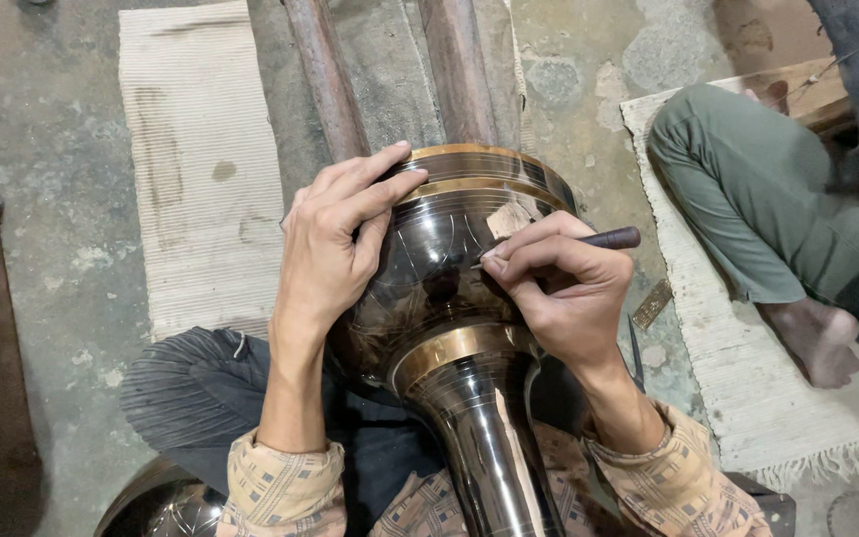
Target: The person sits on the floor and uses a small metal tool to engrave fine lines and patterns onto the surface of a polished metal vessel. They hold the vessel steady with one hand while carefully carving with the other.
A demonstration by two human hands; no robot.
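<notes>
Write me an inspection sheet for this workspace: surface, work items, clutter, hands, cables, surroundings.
Surface: bare concrete floor, stained, with a pale ribbed mat to the left.
Work items: dark polished metal vase with brass bands, lying across the person's lap; fine lines scratched on its body.
Clutter: small flat metal piece on the floor to the right; a second dark vessel at the bottom left.
Hands: left hand spread on the vase's shoulder; right hand grips a thin engraving tool, tip on the vase.
Cables: nothing seen.
Surroundings: another person's leg in green trousers, barefoot, on a woven rug; two rusty bars ahead.
</notes>
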